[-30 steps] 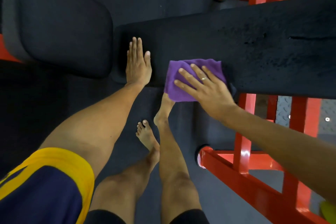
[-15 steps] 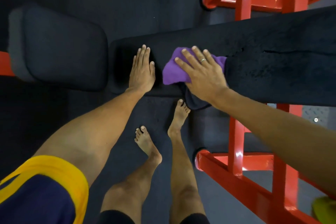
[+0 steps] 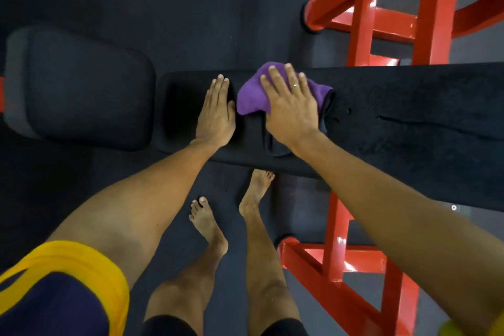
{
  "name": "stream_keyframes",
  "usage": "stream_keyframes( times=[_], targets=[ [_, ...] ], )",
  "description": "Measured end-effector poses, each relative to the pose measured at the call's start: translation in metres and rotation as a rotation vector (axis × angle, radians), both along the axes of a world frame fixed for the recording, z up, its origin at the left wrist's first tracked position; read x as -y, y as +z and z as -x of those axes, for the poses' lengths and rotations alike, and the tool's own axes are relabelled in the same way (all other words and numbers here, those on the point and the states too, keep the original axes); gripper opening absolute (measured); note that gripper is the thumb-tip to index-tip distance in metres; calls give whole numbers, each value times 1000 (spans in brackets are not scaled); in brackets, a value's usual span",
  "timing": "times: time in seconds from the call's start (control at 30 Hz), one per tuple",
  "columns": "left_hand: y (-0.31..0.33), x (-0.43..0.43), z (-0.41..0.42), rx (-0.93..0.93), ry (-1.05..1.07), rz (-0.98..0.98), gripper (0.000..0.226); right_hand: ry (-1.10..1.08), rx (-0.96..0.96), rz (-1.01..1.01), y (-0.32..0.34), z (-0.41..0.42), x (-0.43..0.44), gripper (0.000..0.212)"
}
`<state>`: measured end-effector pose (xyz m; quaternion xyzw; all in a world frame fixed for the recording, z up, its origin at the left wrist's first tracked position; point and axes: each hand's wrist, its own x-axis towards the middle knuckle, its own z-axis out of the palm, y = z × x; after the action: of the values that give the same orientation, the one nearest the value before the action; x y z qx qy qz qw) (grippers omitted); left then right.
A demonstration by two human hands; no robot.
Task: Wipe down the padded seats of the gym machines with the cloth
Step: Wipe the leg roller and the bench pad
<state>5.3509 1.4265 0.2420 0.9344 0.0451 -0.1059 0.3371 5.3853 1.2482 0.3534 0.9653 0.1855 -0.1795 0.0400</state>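
1. Head view: the purple cloth lies bunched near the left end of the long black bench pad, toward its far edge.
2. The right hand presses it down with straight, spread fingers, nothing clenched. The left hand rests flat on the pad just left of the cloth, holding nothing.
3. The cloth looks light, soft and floppy, so it will likely bunch. A broad palm over its middle should suit better than an edge pinch.
4. The pad's rough surface may drag on it.
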Motion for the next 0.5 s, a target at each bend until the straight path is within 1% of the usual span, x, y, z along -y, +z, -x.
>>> stream_keyframes(
  times=[0.1,0.17,0.2,0.3,0.4,0.5],
  targets=[
    [4,5,-1,10,25,-4,57,-91,70,-43,15,-12,27,74],
    [7,7,-3,31,10,10,55,-94,124,-66,21,0,43,74],
    [9,10,-6,45,-4,23,54,-72,119,-55,23,6,46,76],
    [11,21,-11,73,-26,60,54,2,32,-9,17,15,33,83],
    [4,27,-12,87,-10,9,60,30,-72,14,8,-19,7,76],
    [4,39,-12,82,46,-28,57,-33,-120,74,5,-57,-1,70]
  ],
)
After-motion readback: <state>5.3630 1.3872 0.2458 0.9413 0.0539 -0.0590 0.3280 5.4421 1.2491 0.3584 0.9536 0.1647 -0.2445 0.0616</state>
